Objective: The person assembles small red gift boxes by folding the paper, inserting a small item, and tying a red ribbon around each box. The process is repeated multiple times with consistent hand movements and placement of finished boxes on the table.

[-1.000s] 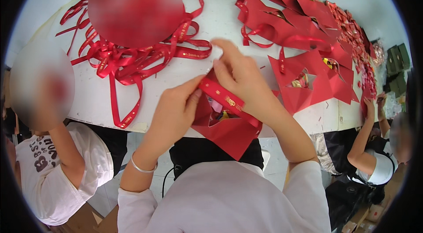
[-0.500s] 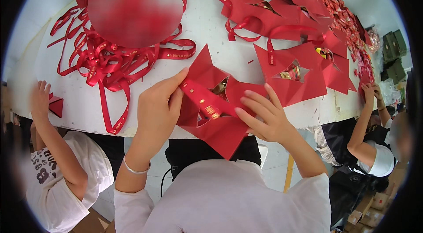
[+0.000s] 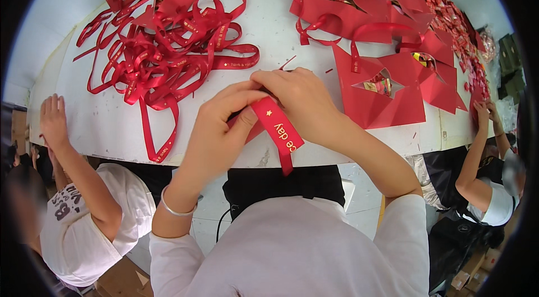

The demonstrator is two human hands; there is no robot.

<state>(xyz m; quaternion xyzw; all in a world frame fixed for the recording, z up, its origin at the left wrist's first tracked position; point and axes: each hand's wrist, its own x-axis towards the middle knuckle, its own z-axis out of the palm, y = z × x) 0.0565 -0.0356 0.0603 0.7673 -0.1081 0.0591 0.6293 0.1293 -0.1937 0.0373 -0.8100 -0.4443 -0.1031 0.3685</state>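
My left hand (image 3: pixel 219 125) and my right hand (image 3: pixel 309 103) meet at the near edge of the table, fingers curled in around a red card box (image 3: pixel 256 132). Only slivers of that box show between the hands. From under my fingers a red ribbon (image 3: pixel 279 127) with gold print hangs toward me, its tail below my right hand. My left thumb lies beside the ribbon. To the right of my hands sits another red folded-card box (image 3: pixel 412 92), its middle opening showing wrapped sweets (image 3: pixel 379 84).
Tangled red ribbon (image 3: pixel 168 66) heaps at the left of the white table (image 3: pixel 269 5). More red card boxes (image 3: pixel 337 7) and wrapped sweets (image 3: pixel 449 13) spread along the back right. One person's hand (image 3: pixel 54 120) is at the left edge, another's hands (image 3: pixel 485 114) at the right.
The spread box has been gathered up between my hands, which have come together over it. The ribbon that lay across it now hangs down. The neighbour on the left no longer holds a red piece.
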